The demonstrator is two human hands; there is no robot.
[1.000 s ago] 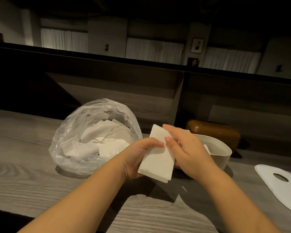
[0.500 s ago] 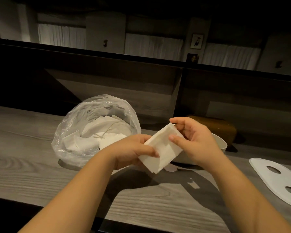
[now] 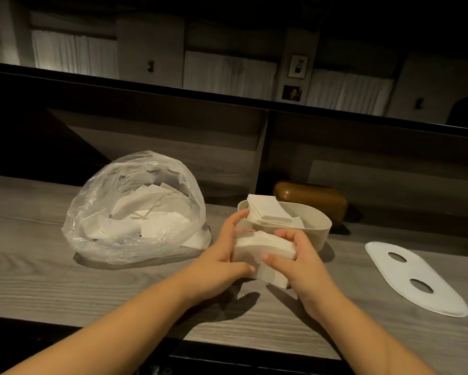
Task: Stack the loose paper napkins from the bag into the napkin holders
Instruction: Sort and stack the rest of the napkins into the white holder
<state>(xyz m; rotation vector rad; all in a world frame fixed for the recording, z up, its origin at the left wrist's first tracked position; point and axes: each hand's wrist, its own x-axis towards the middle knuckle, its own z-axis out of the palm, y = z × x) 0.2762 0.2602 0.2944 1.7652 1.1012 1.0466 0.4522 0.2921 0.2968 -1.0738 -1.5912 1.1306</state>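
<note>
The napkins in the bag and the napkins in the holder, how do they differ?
The napkins in the bag lie jumbled at all angles inside clear plastic; the napkins in the holder sit as one neat, flat pile, rising above the cream holder rim. Both are white folded paper.

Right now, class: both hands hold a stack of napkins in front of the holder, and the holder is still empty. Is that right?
Not quite. In the head view the holder already contains napkins. The rest stands: left hand and right hand hold the stack in front of it.
</note>
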